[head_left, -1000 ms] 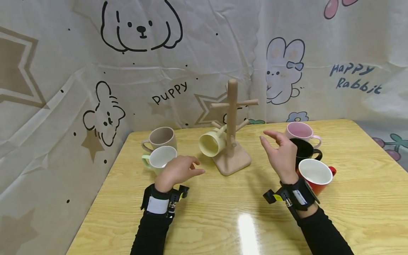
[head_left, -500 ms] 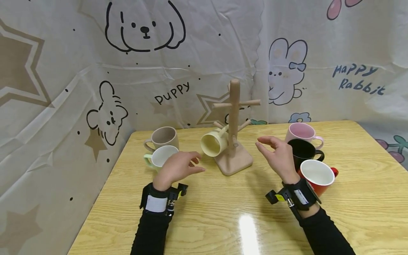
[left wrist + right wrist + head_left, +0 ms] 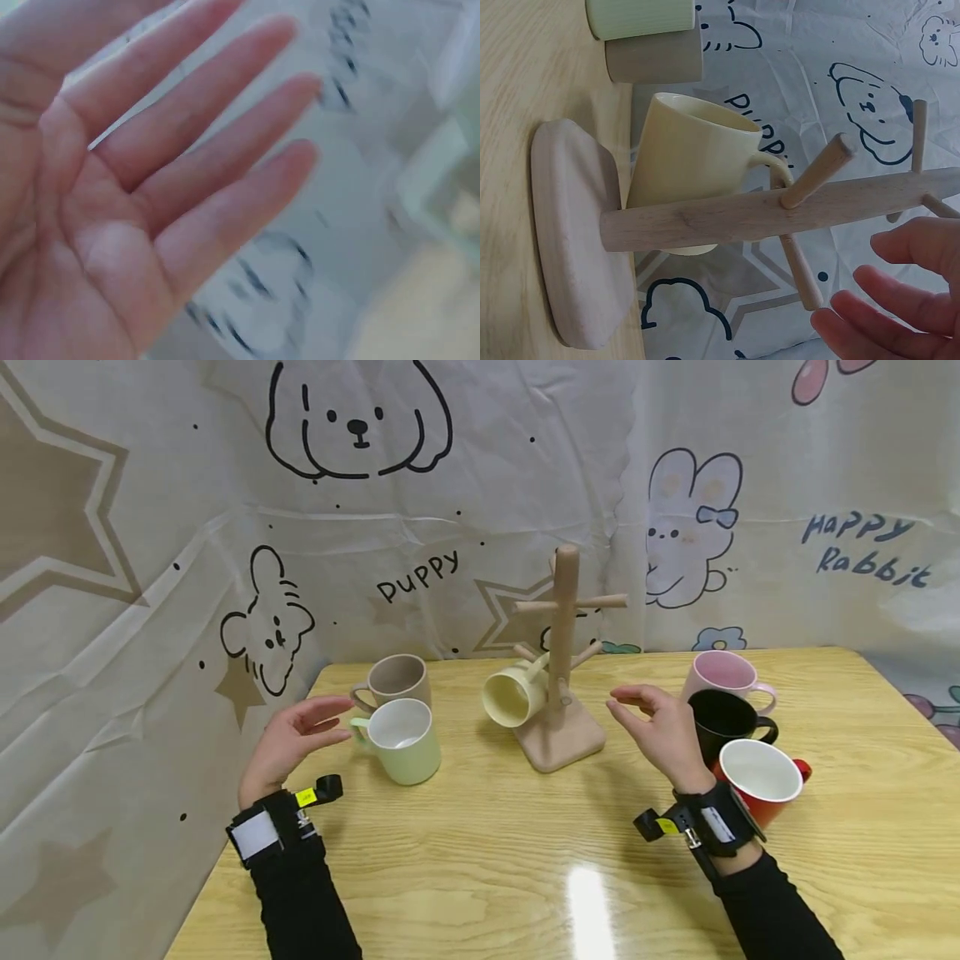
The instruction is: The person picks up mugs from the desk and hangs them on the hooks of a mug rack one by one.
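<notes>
A wooden mug tree (image 3: 566, 610) stands near the table's back, with a pale yellow mug (image 3: 514, 695) hanging by its handle from a lower left peg. At the left, my left hand (image 3: 294, 742) is held in the air beside the handle of a light green mug (image 3: 408, 745); its fingers look straight and hold nothing in the left wrist view. Behind that mug is a taupe mug (image 3: 397, 678). My right hand (image 3: 663, 731) hovers between the mug tree and a black mug (image 3: 722, 720), fingers loosely bent with nothing between them.
A pink mug (image 3: 722, 672) stands behind the black one, and a red mug (image 3: 763, 777) with a white inside is in front, by my right wrist. A printed cloth (image 3: 480, 452) hangs behind and left of the wooden table (image 3: 480, 877).
My left hand has swung left, from over the green mug to beside its handle, uncovering the mug. My right hand has lowered slightly. The camera view has shifted a little.
</notes>
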Tool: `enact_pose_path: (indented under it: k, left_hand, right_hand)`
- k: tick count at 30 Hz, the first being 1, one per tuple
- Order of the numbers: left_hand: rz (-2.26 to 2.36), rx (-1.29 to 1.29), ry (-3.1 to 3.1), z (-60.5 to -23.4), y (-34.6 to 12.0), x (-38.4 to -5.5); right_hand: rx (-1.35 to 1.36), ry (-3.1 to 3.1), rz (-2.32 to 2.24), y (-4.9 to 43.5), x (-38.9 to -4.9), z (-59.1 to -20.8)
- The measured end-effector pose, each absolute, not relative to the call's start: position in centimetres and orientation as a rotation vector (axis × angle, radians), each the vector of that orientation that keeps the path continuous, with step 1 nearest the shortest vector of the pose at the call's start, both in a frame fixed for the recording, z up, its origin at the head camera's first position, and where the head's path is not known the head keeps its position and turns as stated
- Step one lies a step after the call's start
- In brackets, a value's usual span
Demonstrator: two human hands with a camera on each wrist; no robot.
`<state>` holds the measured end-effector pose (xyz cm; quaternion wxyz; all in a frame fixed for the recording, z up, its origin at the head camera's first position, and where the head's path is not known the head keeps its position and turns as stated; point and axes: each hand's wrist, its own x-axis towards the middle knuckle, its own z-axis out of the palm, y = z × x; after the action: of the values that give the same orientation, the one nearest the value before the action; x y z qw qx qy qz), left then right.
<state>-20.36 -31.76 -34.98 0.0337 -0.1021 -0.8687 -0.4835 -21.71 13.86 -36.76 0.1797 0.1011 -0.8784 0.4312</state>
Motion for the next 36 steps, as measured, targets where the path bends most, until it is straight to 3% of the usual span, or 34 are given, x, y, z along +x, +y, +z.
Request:
enact_pose_path:
  k: [7,14,27,36]
  left_hand:
    - [-1.799,-0.11,-2.498,-40.2,-33.8,-22.8]
    - [-1.79,0.026,-2.54,-42.5,-33.3,-24.3]
    - [-1.941,0.032,-2.416,-43.5,-33.1,-25.0]
    - [-1.756,-0.007,-2.567,-40.8,-31.6,-24.7]
  right_hand:
    - [0.309,-2.485,1.206,14.2,-21.8,-37.1]
    - [0.295,-2.523,1.248,14.1,-21.9,-37.2]
    - [0.305,-2.574,1.244,13.9,-22.0,-37.4]
    - [0.294,-2.584,1.248,14.0,-22.0,-37.2]
